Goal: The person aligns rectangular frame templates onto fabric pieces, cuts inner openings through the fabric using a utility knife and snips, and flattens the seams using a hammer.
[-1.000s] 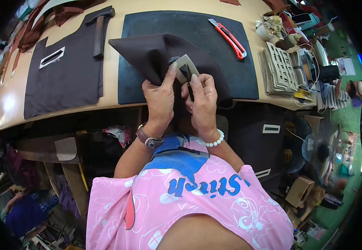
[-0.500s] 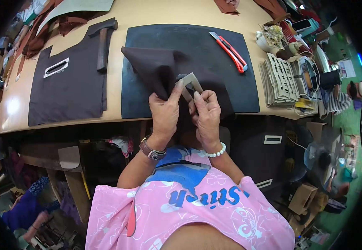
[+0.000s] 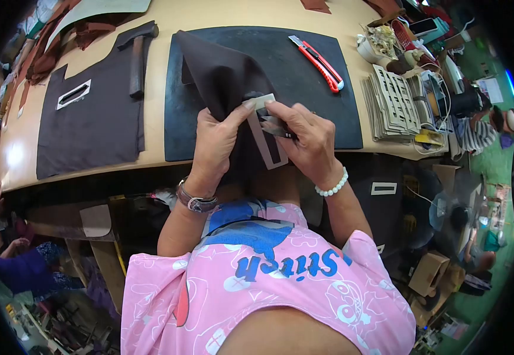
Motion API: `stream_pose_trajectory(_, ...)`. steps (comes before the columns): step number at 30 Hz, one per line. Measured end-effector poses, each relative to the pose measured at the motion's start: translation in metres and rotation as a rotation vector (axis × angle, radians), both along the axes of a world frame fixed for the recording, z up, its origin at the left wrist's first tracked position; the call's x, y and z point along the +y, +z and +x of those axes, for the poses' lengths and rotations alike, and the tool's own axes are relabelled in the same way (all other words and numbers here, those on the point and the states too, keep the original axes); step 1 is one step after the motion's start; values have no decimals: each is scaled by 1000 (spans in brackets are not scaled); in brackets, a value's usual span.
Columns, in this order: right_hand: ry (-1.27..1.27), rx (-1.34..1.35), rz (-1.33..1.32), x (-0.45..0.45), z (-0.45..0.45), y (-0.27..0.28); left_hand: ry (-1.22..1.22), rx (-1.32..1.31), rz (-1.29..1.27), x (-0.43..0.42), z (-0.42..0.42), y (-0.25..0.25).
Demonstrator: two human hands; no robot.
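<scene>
A dark brown cloth piece stands up in folds from my hands and hangs over the table edge. On it is a pale, narrow rectangular frame with a long slot, slanting down between my hands. My left hand is closed on the cloth, its thumb at the frame's upper end. My right hand pinches the other corner of that end. Under its fingers shows a small dark metal tool, perhaps thread snips, mostly hidden by the hand.
A black cutting mat lies beneath, with a red utility knife on it. To the left, a hammer rests on another dark cloth piece. Slotted pale cards are stacked at right. A person is at lower left.
The frame has turned from a tilted, partly hidden position to hang lengthwise downward. My right hand has moved right and its metal tool now shows. The cloth's left corner stands higher.
</scene>
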State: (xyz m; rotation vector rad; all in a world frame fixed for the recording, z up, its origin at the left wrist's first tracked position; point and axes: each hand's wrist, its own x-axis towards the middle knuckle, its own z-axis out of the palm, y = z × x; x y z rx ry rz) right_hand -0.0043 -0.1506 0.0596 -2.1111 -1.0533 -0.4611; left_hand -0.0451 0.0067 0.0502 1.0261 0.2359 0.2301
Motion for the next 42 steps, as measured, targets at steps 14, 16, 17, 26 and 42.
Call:
stream_pose_trajectory(14, -30, 581, 246, 25, 19, 9, -186, 21, -4, 10, -6, -7)
stream_pose_trajectory(16, -38, 673, 241, 31, 21, 9, -203, 24, -46, 10, -8, -7)
stream_pose_trajectory(17, -41, 718, 239, 33, 23, 9, -208, 43, -71, 11, -10, -6)
stream_pose_trajectory(26, -20, 994, 213, -15, 10, -18, -15, -16, -88, 26, 5, -2)
stream_pose_trajectory(42, 205, 554, 23, 9, 9, 36, -96, -319, 1724, 101, -6, 67)
